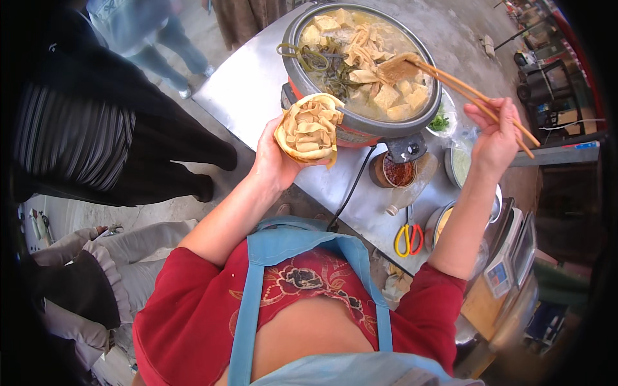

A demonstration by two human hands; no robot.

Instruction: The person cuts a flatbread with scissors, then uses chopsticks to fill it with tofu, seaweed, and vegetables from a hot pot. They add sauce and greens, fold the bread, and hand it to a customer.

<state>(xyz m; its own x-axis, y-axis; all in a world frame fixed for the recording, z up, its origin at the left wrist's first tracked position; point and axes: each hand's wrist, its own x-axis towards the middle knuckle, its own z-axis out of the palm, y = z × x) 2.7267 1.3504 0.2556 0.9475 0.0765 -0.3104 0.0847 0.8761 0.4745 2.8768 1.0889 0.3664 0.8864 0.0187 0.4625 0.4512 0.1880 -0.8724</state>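
Note:
My left hand [271, 154] is closed around a round yellowish bowl-like wrapper [333, 154], whose exact material I cannot make out. Folded pale strips that look like tofu skin [308, 127] fill it to the top. My right hand [496, 136] grips a pair of wooden chopsticks [475, 96]. Their tips reach over the electric pot [432, 119] and meet a brown, flat piece of food [397, 67]. In the pot's cloudy broth lie tofu blocks [386, 96], dark green kelp strips [329, 64] and more tofu skin [365, 46]. The wrapper is beside the pot's near left rim.
On the metal table [248, 83] stand a tin of red chili sauce [399, 172], scissors [409, 238], a bowl of chopped greens [440, 121] and a clear bottle [412, 186]. A black cord [354, 186] hangs off the edge. Right is a scale [499, 276]; people [161, 135] stand left.

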